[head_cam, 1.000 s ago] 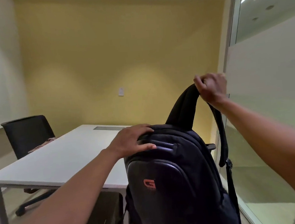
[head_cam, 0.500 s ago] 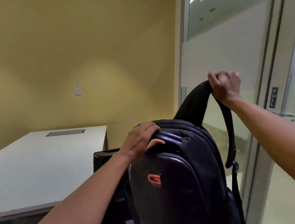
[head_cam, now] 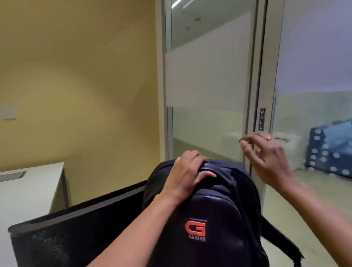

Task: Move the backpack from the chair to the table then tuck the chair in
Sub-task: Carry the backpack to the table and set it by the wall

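The backpack (head_cam: pixel 200 227) stands upright in the lower middle of the view, dark, with a red "G SERIES" badge on its front panel. Its bottom is out of view, so I cannot tell what it rests on. The left hand (head_cam: pixel 187 175) lies over the top of it, fingers curled across the top edge and thumb pressed on the near side, gripping it. The right hand (head_cam: pixel 266 157) hangs in the air just to the right of the top of the backpack. It touches nothing, its fingers are apart and loosely bent, and one of them wears a ring (head_cam: pixel 268 138). A strap (head_cam: pixel 280 241) hangs loose down the right side of the backpack.

The black backrest of the chair (head_cam: pixel 73 238) spans the lower left. Its top edge slopes up to the right and passes behind the backpack. Past it lies the white counter (head_cam: pixel 17 200), whose right edge and far corner stop short of the yellow wall (head_cam: pixel 81 77). A grey slot (head_cam: pixel 2 178) is set into the top of the counter near its far edge. The backpack is to the right of the counter and not on it.

A glass door (head_cam: pixel 208 77) with a frosted band and a "PULL" sign (head_cam: pixel 260 119) on its frame stands close behind the right hand. Bare floor shows to the right of the backpack, between it and the glass. Beyond the glass sits a blue sofa (head_cam: pixel 343 155) with white dots.
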The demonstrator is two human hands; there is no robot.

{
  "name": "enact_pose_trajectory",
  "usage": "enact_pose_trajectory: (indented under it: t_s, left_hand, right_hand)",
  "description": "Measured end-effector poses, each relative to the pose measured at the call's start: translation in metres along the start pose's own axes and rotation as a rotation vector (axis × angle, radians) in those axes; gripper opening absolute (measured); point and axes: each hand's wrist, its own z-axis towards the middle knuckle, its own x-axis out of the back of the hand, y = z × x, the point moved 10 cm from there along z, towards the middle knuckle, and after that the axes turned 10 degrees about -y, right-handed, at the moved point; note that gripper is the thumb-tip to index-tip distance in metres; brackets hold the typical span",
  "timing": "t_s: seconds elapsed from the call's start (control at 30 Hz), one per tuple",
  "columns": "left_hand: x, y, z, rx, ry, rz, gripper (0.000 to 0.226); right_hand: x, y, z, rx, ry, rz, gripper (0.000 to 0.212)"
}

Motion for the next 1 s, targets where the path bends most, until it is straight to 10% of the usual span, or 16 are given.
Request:
enact_pose_trajectory:
  t_s: [0.73, 1.0]
  left_hand:
    - [-0.049, 0.012, 0.200, -0.060, 0.226, 0.020, 0.038]
    - [-0.071, -0.024, 0.241, -0.052, 0.269, 0.026, 0.037]
  right_hand:
    - [-0.044, 0.184, -0.014, -0.462, 0.357, 0.002, 0.086]
    - [-0.081, 0.231, 0.052, -0.313, 0.275, 0.007, 0.062]
